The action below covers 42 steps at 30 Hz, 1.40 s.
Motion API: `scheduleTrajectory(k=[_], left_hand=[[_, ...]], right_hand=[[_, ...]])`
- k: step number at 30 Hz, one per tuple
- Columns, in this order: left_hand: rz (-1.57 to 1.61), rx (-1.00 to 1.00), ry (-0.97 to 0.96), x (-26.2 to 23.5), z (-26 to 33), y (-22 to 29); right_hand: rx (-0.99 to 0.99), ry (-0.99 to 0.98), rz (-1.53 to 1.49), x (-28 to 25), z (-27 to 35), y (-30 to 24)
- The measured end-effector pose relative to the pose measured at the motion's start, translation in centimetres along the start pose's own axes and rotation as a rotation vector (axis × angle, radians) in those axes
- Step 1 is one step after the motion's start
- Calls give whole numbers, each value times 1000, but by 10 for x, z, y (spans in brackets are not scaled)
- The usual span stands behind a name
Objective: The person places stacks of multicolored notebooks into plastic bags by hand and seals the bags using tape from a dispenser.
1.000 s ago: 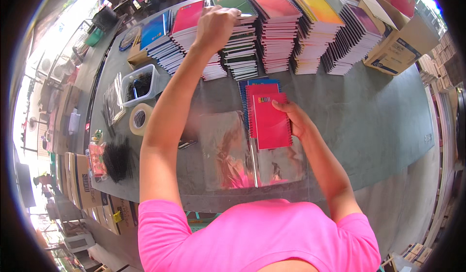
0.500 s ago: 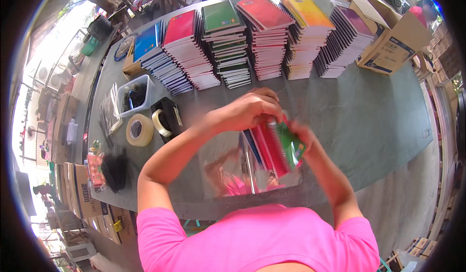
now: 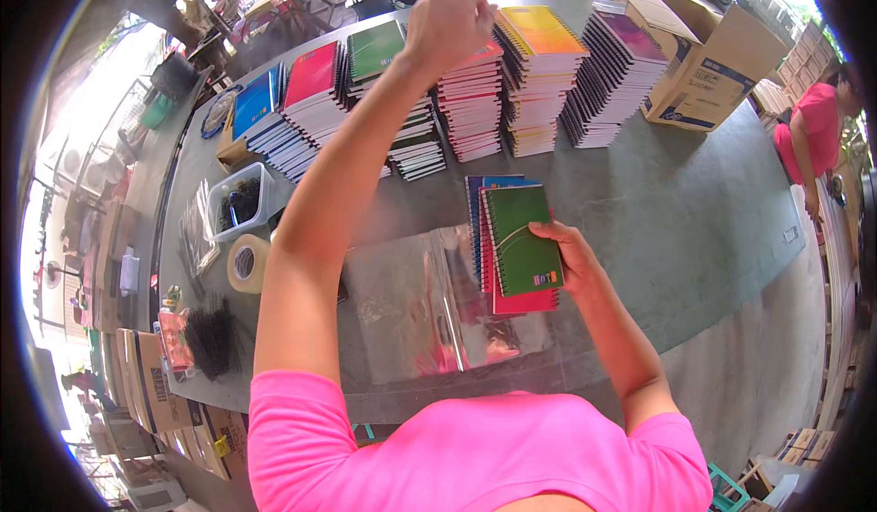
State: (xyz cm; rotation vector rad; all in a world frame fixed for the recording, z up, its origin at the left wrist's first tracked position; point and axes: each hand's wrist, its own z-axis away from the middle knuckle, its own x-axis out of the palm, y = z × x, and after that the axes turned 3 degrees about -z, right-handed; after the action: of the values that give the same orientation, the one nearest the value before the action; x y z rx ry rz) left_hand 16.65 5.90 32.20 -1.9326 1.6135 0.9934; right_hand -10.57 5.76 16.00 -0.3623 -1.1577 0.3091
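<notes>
My right hand (image 3: 574, 252) grips a small set of spiral notebooks at their right edge, thumb on top. The green notebook (image 3: 523, 238) is uppermost, with a red notebook (image 3: 525, 303) and blue notebooks (image 3: 504, 180) showing from under it. My left hand (image 3: 446, 26) is stretched far forward over the red-orange notebook stack (image 3: 470, 101). Its fingers are blurred and partly hidden, so whether they touch the top notebook is unclear. Clear plastic sleeves (image 3: 402, 297) lie flat on the table, left of the held notebooks and partly under them.
Stacks of blue (image 3: 257, 101), red (image 3: 311, 73), green (image 3: 375, 48), yellow (image 3: 541, 32) and purple notebooks (image 3: 632, 37) line the far side. An open carton (image 3: 703, 83) stands far right. Tape (image 3: 248, 263) and a plastic tub (image 3: 239, 203) sit left. Another person (image 3: 813, 133) is at right.
My left hand has left the held notebooks and reached forward to the stacks. The green notebook now lies squarely atop the set in my right hand. The person at right has come further into view.
</notes>
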Motion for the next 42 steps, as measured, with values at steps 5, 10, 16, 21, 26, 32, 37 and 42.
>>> scheduleTrajectory(k=[5, 10, 16, 21, 26, 32, 37, 42], left_hand=[[-181, -274, -422, 41, -37, -50], [-127, -350, -574, 56, -32, -40], [-131, -228, -265, 55, -18, -58], [-87, -167, -408, 19, -24, -5], [-234, -5, -401, 9, 39, -10], [58, 44, 127, -34, 77, 71], [-44, 547, -177, 20, 195, 169], [100, 447, -203, 30, 205, 179]], right_hand=[[-24, 35, 1, -8, -1, 13], [-19, 109, -131, -52, 20, 5], [-105, 172, -254, -80, 30, 3], [-171, 256, -139, -78, 43, -12], [-196, 176, -27, -63, 34, -20], [-190, 38, -152, -44, 29, -34], [-195, -189, -279, -25, 30, -36], [-165, -258, -331, -56, 20, -25]])
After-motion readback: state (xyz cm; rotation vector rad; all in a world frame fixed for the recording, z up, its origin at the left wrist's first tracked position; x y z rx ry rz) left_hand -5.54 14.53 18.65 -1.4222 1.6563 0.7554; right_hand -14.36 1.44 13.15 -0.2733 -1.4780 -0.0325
